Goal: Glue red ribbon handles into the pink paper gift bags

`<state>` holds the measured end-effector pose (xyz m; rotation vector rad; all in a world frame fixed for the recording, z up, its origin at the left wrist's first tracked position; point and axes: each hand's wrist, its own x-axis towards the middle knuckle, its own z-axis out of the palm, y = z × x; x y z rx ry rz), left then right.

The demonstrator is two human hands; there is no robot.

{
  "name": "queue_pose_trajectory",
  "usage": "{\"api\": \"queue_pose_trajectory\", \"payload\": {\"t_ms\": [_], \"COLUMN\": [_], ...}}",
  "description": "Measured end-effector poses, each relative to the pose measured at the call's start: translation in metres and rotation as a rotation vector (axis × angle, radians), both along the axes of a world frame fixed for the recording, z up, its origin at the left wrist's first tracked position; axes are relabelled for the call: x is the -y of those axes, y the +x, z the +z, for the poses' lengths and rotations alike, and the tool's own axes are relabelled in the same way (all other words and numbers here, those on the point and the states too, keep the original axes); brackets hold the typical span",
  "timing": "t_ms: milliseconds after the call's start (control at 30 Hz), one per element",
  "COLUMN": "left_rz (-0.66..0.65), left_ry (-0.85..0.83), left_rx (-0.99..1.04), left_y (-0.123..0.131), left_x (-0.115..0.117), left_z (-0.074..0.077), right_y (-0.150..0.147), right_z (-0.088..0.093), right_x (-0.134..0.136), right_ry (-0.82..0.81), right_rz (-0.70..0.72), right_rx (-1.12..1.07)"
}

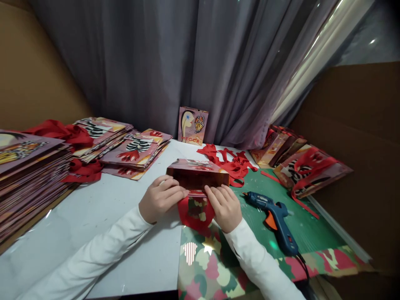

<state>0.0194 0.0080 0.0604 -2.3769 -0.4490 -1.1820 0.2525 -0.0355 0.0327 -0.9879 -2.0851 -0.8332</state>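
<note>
A printed paper gift bag (197, 175) lies on its side in the middle of the white table (118, 216), its glossy reddish-brown bottom panel facing me. My left hand (160, 197) presses curled fingers against the bag's lower left edge. My right hand (223, 206) holds the lower right edge with bent fingers. Between both hands a red curved flap (196, 213) with a camouflage pattern shows under the bag. Both arms wear white sleeves.
A blue and orange glue gun (275, 216) lies on a green cutting mat (300, 225) to the right. Red ribbon handles (233, 162) pile behind the bag. Stacks of flat bags (31, 171) fill the left; more bags (300, 166) lie right. Camouflage paper (212, 262) lies in front.
</note>
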Motion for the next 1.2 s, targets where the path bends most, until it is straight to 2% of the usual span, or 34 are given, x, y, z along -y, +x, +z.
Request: {"api": "queue_pose_trajectory", "payload": {"t_ms": [100,267,400,500,700,833,1000,1200], "left_rz": [0.003,-0.032,-0.03,-0.042,-0.015,-0.029,0.017,0.012], "left_ry": [-0.032,-0.12,-0.08,-0.045,-0.098,-0.119,-0.113,-0.151], "left_rx": [0.039,-0.008,-0.026,0.008,0.01,0.011,0.041,-0.003], "left_y": [-0.003,-0.006,-0.008,-0.009,-0.01,-0.01,-0.01,-0.014], "left_x": [0.003,0.008,0.007,0.007,0.009,0.008,0.012,0.011], "left_z": [0.0,0.005,0.001,-0.003,0.0,0.001,0.001,0.018], "right_y": [0.001,0.009,0.014,0.017,0.02,0.021,0.021,0.016], "right_z": [0.002,0.007,0.013,0.017,0.02,0.021,0.021,0.036], "right_x": [0.003,0.007,0.009,0.011,0.016,0.015,0.013,0.015], "right_ry": [0.003,-0.032,-0.088,-0.09,-0.055,-0.081,-0.07,-0.106], "right_rz": [0.02,0.077,0.073,0.125,0.224,0.229,0.208,0.146], "right_rx": [-0.002,0.01,0.038,0.021,-0.04,-0.026,-0.069,-0.039]}}
